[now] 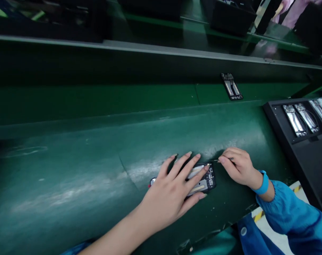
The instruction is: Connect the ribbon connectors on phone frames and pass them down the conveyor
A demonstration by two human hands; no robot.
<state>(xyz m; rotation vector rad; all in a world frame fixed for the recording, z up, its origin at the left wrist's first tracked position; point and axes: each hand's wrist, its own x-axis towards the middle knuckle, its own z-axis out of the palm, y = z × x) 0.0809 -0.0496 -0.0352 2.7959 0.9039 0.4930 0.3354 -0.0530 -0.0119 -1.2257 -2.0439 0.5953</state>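
An opened smartphone body [211,179] lies on the green bench mat, its inner parts showing at the right end. My left hand [168,189] rests flat over it with fingers spread, covering much of its middle. Between the thumb and fingers of my right hand [237,165] is a thin dark pointed tool [215,160]. The tool's tip reaches the phone's upper right corner, close to my left fingertips. Whether the tip touches the phone cannot be made out.
Another opened phone body [232,86] lies farther back on the bench. At the right a black tray [276,117] holds several phone bodies. A grey metal rail [177,51] runs along the back, with dark bins [231,17] beyond and a person in pink [290,14] at the far right.
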